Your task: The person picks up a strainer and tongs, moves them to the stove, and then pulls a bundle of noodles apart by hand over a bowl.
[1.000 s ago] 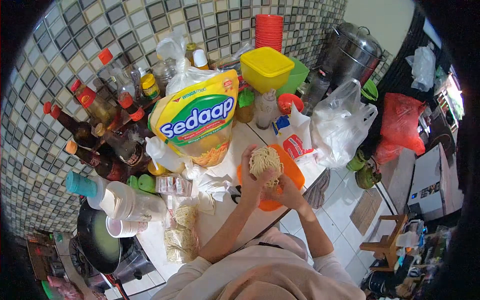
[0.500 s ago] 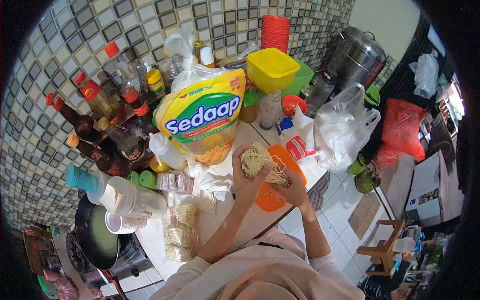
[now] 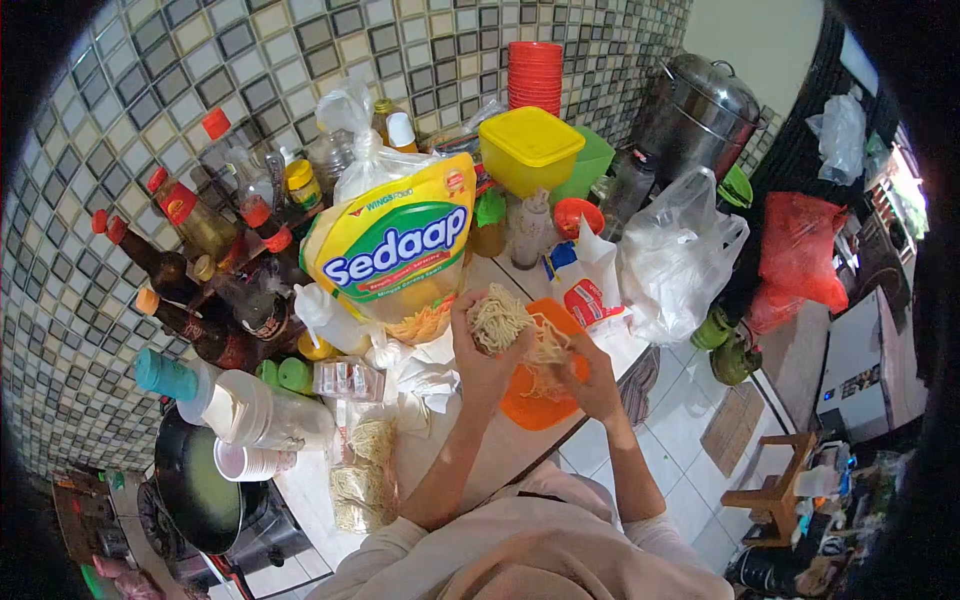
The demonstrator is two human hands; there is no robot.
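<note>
My left hand (image 3: 481, 368) is wrapped round a bundle of pale curly noodles (image 3: 498, 321) above an orange plastic tray (image 3: 530, 412). Close beside it, my right hand (image 3: 598, 390) grips loose noodle strands (image 3: 547, 345) pulled away from the bundle; its fingertips are a little blurred. Some strands hang down over the tray, and others seem to lie in it. To the left of my forearm, a clear pack of noodles (image 3: 361, 485) rests on the counter.
A large yellow Sedaap bag (image 3: 400, 255) stands behind my hands, with several sauce bottles (image 3: 190, 220) to its left. A dark pan of liquid (image 3: 212, 480) sits at lower left. White plastic bags (image 3: 680, 270) lie to the right, beyond a red-and-white packet (image 3: 587, 302).
My hands have moved apart: the right has shifted right and down, drawing strands off the bundle that my left hand keeps hold of. The view has shifted slightly.
</note>
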